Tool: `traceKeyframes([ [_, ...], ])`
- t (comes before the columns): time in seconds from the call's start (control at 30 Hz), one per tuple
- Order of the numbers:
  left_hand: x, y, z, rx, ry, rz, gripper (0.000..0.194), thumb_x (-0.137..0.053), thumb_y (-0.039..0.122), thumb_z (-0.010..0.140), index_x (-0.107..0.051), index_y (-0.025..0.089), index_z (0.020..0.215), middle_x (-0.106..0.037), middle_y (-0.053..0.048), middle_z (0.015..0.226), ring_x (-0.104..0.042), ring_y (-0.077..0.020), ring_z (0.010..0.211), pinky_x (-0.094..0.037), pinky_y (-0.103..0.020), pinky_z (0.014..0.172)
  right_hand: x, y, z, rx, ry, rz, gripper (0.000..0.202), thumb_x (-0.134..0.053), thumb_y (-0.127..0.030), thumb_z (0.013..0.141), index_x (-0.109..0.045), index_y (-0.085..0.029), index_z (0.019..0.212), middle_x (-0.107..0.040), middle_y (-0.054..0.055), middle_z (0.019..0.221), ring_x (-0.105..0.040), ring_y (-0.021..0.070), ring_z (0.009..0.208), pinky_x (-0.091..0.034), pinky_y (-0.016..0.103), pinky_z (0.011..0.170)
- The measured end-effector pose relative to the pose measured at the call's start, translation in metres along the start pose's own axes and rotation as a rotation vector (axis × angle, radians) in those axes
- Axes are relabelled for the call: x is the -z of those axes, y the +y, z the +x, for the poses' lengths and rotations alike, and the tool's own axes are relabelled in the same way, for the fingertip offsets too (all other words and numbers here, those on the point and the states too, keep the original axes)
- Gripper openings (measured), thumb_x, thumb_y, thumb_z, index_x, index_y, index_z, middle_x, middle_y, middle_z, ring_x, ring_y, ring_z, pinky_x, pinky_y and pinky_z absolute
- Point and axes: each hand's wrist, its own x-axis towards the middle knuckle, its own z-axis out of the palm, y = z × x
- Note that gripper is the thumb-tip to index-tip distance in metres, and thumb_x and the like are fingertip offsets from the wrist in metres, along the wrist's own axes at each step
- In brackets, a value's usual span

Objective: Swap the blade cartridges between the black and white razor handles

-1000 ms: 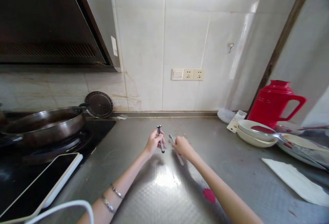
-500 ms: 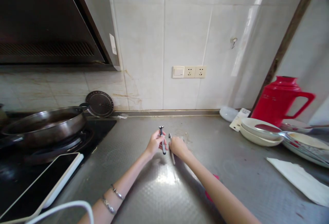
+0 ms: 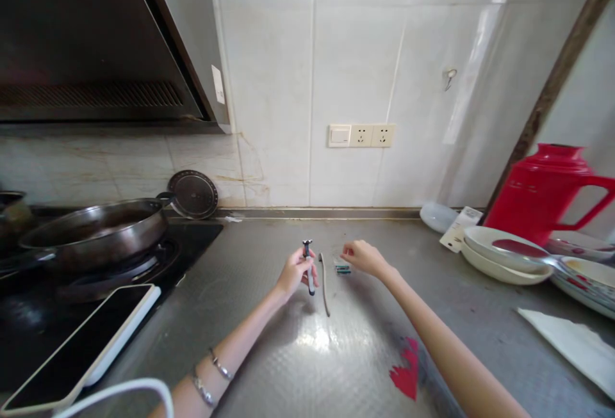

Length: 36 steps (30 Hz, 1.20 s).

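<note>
1. Left hand [image 3: 294, 272] is gripping a razor handle [image 3: 309, 265], fingers closed round the mid-shaft, head end pointing up and away, lower end angling down toward the counter [image 3: 298, 354].
2. Right hand [image 3: 364, 257] is hovering over a small blade cartridge [image 3: 342, 268], fingers loosely curled, fingertips at or just above it; can't tell if it is actually pinching it.
3. Cartridge is lying on the counter just right of a thin grey strip [image 3: 325, 275], which is lying flat between the two hands, touched by neither.
4. A pan [image 3: 93, 233] is sitting on the stove at left, with a phone [image 3: 79, 347] lying near the stove edge.
5. A red jug [image 3: 545, 191] is standing at far right behind stacked bowls [image 3: 502, 253].
</note>
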Motion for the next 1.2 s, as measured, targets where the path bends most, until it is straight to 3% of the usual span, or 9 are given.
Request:
traceKeyframes([
  [0.27,-0.003,-0.004,0.000,0.007,-0.025,0.007,0.027,-0.054,0.037,0.072,-0.042,0.019,0.088,-0.055,0.004,0.057,-0.059,-0.0149,0.043,-0.043,-0.023,0.040,-0.018,0.025,0.005,0.215,-0.065,0.098,0.019,-0.057,-0.027,0.075,-0.073,-0.024,0.084,-0.068,0.005,0.088,-0.060,0.0159,0.077,-0.038,0.022,0.063],
  [0.43,-0.005,-0.004,-0.001,0.021,-0.018,0.012,0.027,-0.054,0.038,0.072,-0.043,0.019,0.088,-0.056,0.003,0.058,-0.059,-0.0149,0.043,-0.042,-0.022,0.040,-0.022,0.031,0.009,0.228,-0.103,0.149,0.020,-0.059,-0.026,0.073,-0.073,-0.024,0.086,-0.069,0.004,0.086,-0.060,0.0155,0.076,-0.040,0.021,0.066],
  [1.2,-0.008,0.005,0.022,-0.018,-0.083,0.031,0.024,-0.053,0.034,0.073,-0.042,0.018,0.088,-0.057,0.003,0.057,-0.059,-0.0146,0.043,-0.043,-0.022,0.039,-0.034,0.024,0.001,0.246,-0.012,0.162,0.021,-0.052,-0.022,0.080,-0.072,-0.017,0.086,-0.064,0.009,0.091,-0.058,0.0159,0.080,-0.039,0.022,0.072],
])
